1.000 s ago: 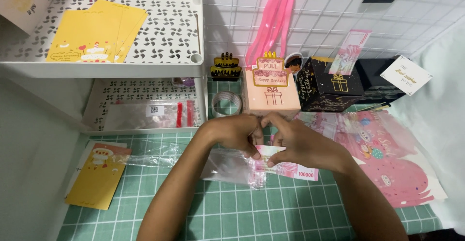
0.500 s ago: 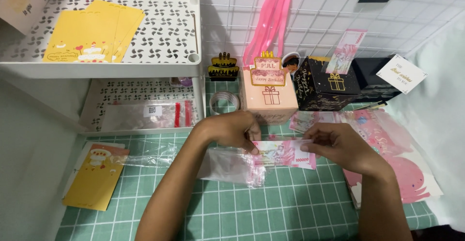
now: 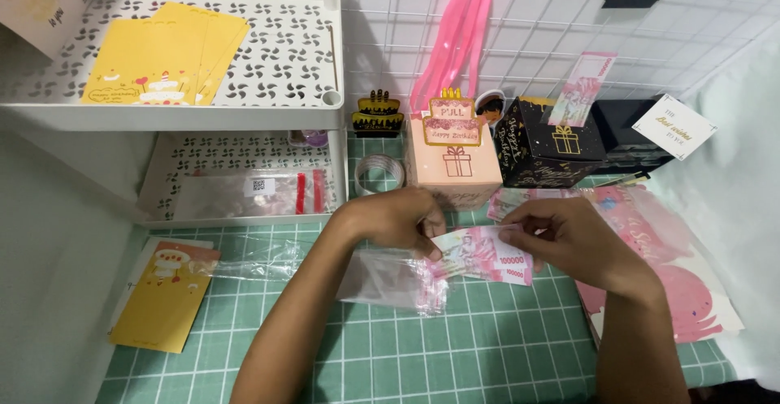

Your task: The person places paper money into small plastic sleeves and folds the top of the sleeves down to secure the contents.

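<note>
While the left hand (image 3: 402,221) pinches the pink banknotes' (image 3: 481,256) nine o'clock end and the right hand (image 3: 569,237) their three o'clock end above the green cutting mat (image 3: 455,347), the thin, limp paper looks best held by its short edges, with clear plastic sleeves (image 3: 390,278) just beside them at eight o'clock

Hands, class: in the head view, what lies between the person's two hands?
A pink banknote spans the gap in the head view, left hand pinching one end, right hand the other. Beneath lie clear plastic sleeves on the green cutting mat.
</note>
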